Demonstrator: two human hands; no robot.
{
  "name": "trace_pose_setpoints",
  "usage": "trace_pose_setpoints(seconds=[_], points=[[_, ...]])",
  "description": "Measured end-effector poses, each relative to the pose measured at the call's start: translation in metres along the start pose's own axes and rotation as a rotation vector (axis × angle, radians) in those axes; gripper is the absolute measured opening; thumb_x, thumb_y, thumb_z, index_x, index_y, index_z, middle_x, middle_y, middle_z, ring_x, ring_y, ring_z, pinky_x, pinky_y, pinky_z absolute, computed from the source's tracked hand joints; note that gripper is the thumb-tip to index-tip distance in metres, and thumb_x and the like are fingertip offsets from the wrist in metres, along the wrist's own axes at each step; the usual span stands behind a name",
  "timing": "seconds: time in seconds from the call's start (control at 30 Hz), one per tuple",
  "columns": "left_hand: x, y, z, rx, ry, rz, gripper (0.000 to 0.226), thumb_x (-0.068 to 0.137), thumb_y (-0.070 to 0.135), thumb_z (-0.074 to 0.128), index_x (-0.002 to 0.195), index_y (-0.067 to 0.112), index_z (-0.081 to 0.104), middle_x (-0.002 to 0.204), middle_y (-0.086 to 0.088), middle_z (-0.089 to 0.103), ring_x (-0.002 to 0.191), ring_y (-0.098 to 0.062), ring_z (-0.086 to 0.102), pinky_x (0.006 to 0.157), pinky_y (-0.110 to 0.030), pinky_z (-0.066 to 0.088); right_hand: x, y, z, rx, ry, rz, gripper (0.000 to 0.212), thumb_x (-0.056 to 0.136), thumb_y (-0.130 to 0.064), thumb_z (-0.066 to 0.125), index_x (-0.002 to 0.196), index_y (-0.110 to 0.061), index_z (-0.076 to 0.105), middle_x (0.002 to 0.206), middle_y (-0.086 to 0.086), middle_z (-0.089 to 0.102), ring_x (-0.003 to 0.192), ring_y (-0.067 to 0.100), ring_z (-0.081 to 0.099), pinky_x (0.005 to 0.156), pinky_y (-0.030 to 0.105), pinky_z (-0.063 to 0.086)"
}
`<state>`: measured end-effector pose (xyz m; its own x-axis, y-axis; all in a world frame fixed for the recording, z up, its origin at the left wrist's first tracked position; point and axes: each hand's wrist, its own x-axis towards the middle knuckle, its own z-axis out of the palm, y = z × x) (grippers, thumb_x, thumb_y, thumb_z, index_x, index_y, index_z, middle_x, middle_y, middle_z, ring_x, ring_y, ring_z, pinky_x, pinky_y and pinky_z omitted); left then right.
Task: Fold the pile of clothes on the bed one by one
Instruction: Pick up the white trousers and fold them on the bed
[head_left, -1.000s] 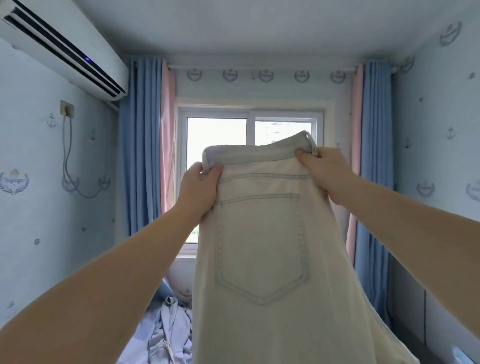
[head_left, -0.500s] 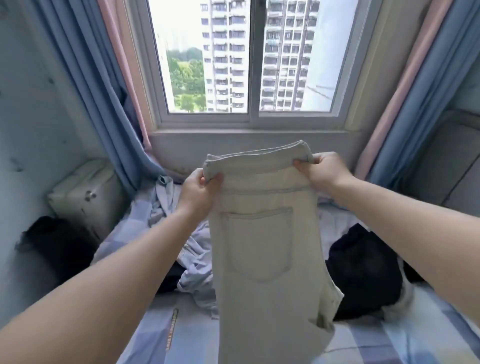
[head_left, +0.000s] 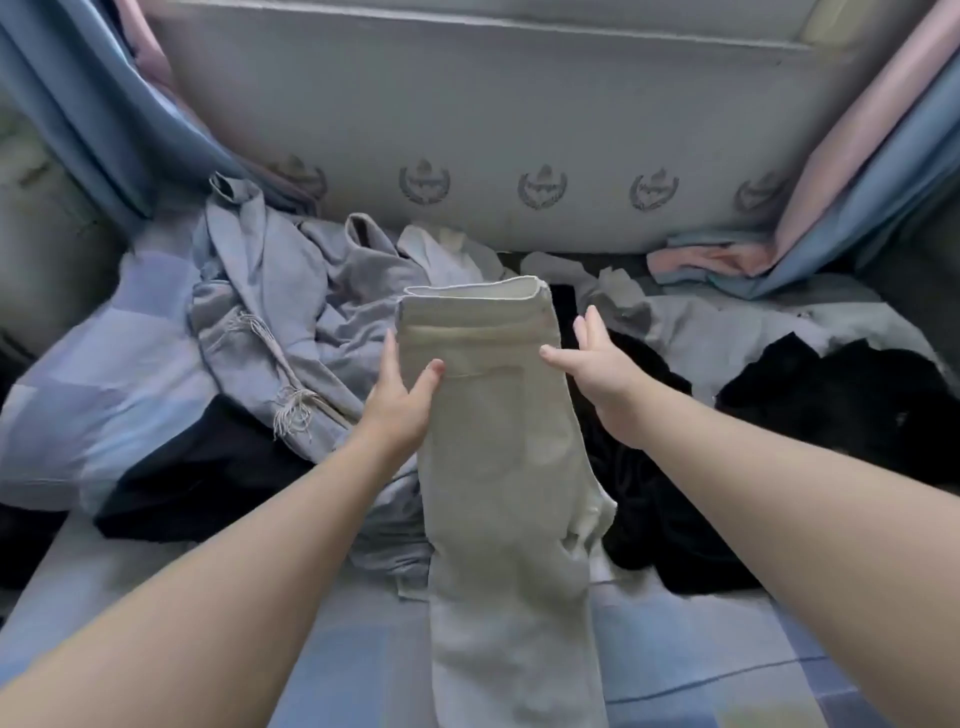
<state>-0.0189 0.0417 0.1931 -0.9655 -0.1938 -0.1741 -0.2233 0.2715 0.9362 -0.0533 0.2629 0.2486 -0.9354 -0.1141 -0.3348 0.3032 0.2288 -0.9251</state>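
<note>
Cream jeans (head_left: 498, 467), folded lengthwise, lie on the bed with the waistband at the far end and a back pocket facing up. My left hand (head_left: 402, 392) rests open on their left edge near the waist, fingers straight, thumb on the fabric. My right hand (head_left: 597, 364) is open at the right edge, thumb touching the fabric, fingers spread just beside the jeans. A crumpled pile of grey-blue clothes (head_left: 291, 312) lies to the left, and black garments (head_left: 841, 400) to the right.
The bed has a blue checked sheet (head_left: 701, 649). Another dark garment (head_left: 202, 467) lies at the left under the grey pile. A white wall (head_left: 493, 130) with crest motifs stands behind the bed, with blue and pink curtains (head_left: 857, 182) at both sides.
The jeans, held up by the waistband before, have come down onto the bed. Both hands have let go of the waistband and opened. My view tilted down from the window to the bed.
</note>
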Motion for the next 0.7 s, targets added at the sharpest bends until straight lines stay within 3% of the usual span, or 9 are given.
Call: trace_pose_setpoints(seconds=[0.07, 0.17, 0.23, 0.43, 0.63, 0.7], points=[[-0.008, -0.032, 0.009, 0.164, -0.079, 0.052, 0.088, 0.087, 0.069, 0.049, 0.159, 0.041, 0.007, 0.166, 0.006, 0.02, 0.153, -0.021, 0.018, 0.124, -0.051, 0.019, -0.006, 0.034, 0.002, -0.076, -0.067, 0.053, 0.094, 0.099, -0.031, 0.061, 0.158, -0.037, -0.012, 0.167, -0.014, -0.003, 0.153, 0.009, 0.009, 0.109, 0.029, 0.022], [-0.039, -0.066, 0.018, 0.318, -0.168, 0.112, 0.085, 0.084, 0.075, 0.041, 0.158, 0.046, 0.012, 0.167, 0.013, 0.015, 0.155, -0.016, 0.008, 0.124, -0.051, 0.015, -0.033, 0.084, -0.002, -0.35, -0.09, 0.097, 0.094, 0.092, -0.048, 0.064, 0.155, -0.051, -0.006, 0.167, -0.013, -0.005, 0.154, 0.01, -0.008, 0.121, 0.044, 0.013], [-0.066, -0.08, 0.023, 0.396, -0.209, 0.113, 0.087, 0.078, 0.079, 0.032, 0.156, 0.049, 0.01, 0.167, 0.017, 0.01, 0.155, -0.011, 0.003, 0.125, -0.048, 0.012, -0.059, 0.105, -0.005, -0.513, -0.079, 0.089, 0.09, 0.094, -0.051, 0.06, 0.154, -0.051, -0.006, 0.166, -0.019, -0.003, 0.153, 0.009, -0.014, 0.124, 0.047, 0.007], [-0.182, -0.136, 0.045, 0.511, -0.352, -0.058, 0.066, 0.099, 0.059, 0.045, 0.156, 0.049, 0.013, 0.167, 0.017, 0.005, 0.154, -0.013, 0.003, 0.123, -0.049, 0.017, -0.155, 0.183, -0.015, -0.724, -0.115, 0.147, 0.086, 0.096, -0.053, 0.054, 0.155, -0.049, -0.008, 0.164, -0.026, -0.006, 0.154, 0.012, -0.009, 0.123, 0.05, 0.01], [-0.341, -0.225, 0.075, 0.516, -0.386, -0.352, 0.071, 0.099, 0.049, 0.055, 0.159, 0.03, 0.022, 0.163, 0.008, 0.029, 0.15, -0.019, 0.023, 0.119, -0.036, 0.024, -0.267, 0.302, -0.02, -0.649, -0.198, 0.292, 0.082, 0.097, -0.051, 0.055, 0.158, -0.043, 0.0, 0.167, -0.016, 0.005, 0.155, 0.016, 0.001, 0.123, 0.052, 0.015], [-0.393, -0.262, 0.087, 0.514, -0.371, -0.454, 0.072, 0.097, 0.046, 0.059, 0.158, 0.024, 0.026, 0.16, 0.001, 0.036, 0.147, -0.024, 0.031, 0.117, -0.035, 0.029, -0.303, 0.342, -0.02, -0.594, -0.205, 0.316, 0.082, 0.097, -0.045, 0.059, 0.159, -0.038, 0.006, 0.166, -0.01, 0.015, 0.154, 0.018, 0.011, 0.123, 0.045, 0.019]])
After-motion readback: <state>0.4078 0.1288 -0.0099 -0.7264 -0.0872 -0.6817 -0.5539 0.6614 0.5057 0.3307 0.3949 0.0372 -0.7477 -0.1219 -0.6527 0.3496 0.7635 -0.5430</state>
